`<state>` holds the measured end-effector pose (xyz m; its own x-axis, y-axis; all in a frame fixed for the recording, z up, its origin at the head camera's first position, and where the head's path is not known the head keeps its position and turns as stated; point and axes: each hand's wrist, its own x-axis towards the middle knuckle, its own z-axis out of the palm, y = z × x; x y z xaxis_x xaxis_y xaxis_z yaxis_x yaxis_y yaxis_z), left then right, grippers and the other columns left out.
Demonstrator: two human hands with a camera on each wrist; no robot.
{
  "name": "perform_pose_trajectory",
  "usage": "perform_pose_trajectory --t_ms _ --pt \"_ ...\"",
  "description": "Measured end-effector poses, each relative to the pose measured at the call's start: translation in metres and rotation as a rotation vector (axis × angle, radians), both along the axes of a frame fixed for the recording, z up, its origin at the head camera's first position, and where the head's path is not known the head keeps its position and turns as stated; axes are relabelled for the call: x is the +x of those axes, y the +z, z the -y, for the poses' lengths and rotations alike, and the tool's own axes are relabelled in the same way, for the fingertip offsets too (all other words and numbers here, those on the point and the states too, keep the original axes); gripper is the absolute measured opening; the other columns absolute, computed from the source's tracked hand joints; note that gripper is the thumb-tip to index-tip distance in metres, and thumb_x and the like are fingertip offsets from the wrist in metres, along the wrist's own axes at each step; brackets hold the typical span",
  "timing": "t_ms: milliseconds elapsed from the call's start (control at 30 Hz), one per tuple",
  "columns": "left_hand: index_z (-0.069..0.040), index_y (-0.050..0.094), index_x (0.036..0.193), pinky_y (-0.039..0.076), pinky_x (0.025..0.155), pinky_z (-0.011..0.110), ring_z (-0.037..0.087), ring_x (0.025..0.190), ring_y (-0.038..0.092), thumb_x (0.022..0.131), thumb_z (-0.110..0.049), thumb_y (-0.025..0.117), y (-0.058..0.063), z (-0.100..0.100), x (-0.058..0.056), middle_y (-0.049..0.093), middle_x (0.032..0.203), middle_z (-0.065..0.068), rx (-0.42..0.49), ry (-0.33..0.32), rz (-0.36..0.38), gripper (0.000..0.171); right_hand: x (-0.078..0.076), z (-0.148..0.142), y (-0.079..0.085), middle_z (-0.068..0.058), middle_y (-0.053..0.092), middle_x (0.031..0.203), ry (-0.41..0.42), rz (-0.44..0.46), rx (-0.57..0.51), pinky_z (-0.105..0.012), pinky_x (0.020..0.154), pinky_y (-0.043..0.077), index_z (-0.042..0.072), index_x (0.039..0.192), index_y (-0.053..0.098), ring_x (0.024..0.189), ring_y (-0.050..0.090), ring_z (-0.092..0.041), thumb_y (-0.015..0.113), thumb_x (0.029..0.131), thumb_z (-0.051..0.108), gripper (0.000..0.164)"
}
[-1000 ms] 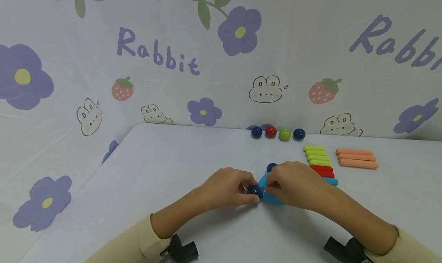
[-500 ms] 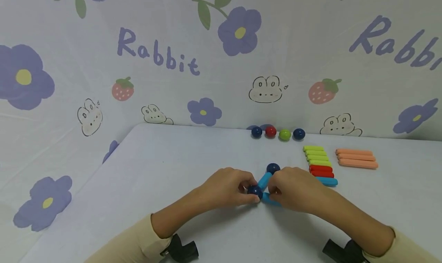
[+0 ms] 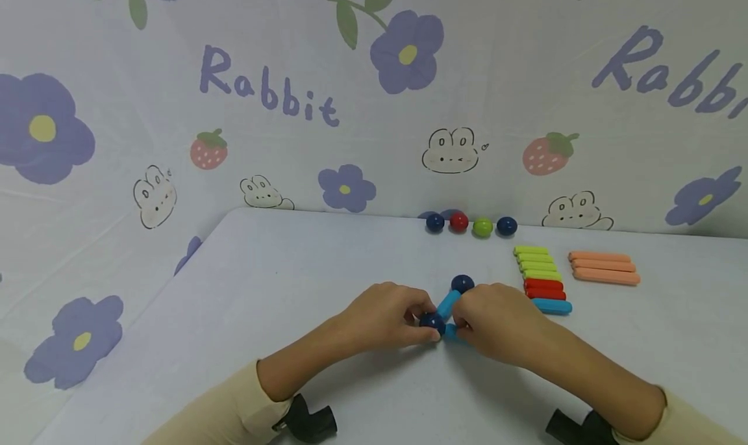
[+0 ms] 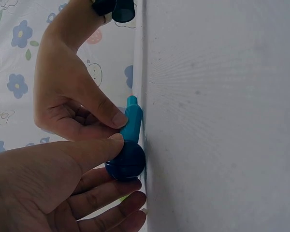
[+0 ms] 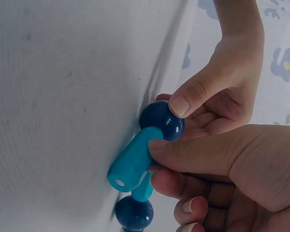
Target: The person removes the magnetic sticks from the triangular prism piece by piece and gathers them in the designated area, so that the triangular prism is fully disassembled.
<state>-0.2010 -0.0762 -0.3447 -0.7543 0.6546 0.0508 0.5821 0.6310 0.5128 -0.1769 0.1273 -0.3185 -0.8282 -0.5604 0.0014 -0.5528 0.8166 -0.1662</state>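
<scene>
My left hand [image 3: 386, 316] pinches a dark blue ball [image 3: 433, 324] between thumb and fingers, low over the white table. A light blue rod [image 5: 134, 162] meets that ball, and my right hand [image 3: 505, 323] pinches the rod from the right. In the right wrist view the rod's free end, with a small pale spot, points away from the ball. A second light blue rod [image 3: 448, 305] runs from the held ball to another dark blue ball [image 3: 462, 284] behind it. The right fingers hide much of the first rod in the head view.
At the table's back edge sit two dark blue balls [image 3: 435, 223], a red ball [image 3: 458, 222] and a green ball [image 3: 482, 228]. On the right lie several yellow-green rods [image 3: 534, 263], red rods [image 3: 544, 289], a blue rod [image 3: 552, 306] and orange rods [image 3: 604, 268].
My right hand has moved slightly down and right, showing more of the farther ball and second rod. Less of the first rod now shows. The left hand keeps its place on the ball.
</scene>
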Motion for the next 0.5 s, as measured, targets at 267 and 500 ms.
perform_pose_trajectory --t_ms 267,500 --pt "-0.013 0.074 0.107 0.048 0.072 0.017 -0.003 0.077 0.06 0.087 -0.027 0.08 0.0003 -0.0012 0.0005 0.072 0.087 -0.013 -0.002 -0.004 -0.005 0.025 0.0026 -0.0016 -0.0001 0.008 0.052 0.06 0.002 -0.01 -0.004 -0.022 0.058 0.05 0.01 0.081 0.076 0.058 0.049 -0.01 0.082 0.084 0.01 0.007" --pt "-0.013 0.074 0.108 0.048 0.072 0.018 -0.003 0.078 0.061 0.088 -0.027 0.08 0.0006 -0.0012 0.0011 0.072 0.087 -0.013 -0.006 0.002 -0.009 0.025 0.0027 -0.0044 -0.0009 0.005 0.054 0.061 -0.019 0.006 0.012 -0.023 0.057 0.051 0.009 0.081 0.074 0.057 0.05 -0.011 0.079 0.085 0.009 0.007"
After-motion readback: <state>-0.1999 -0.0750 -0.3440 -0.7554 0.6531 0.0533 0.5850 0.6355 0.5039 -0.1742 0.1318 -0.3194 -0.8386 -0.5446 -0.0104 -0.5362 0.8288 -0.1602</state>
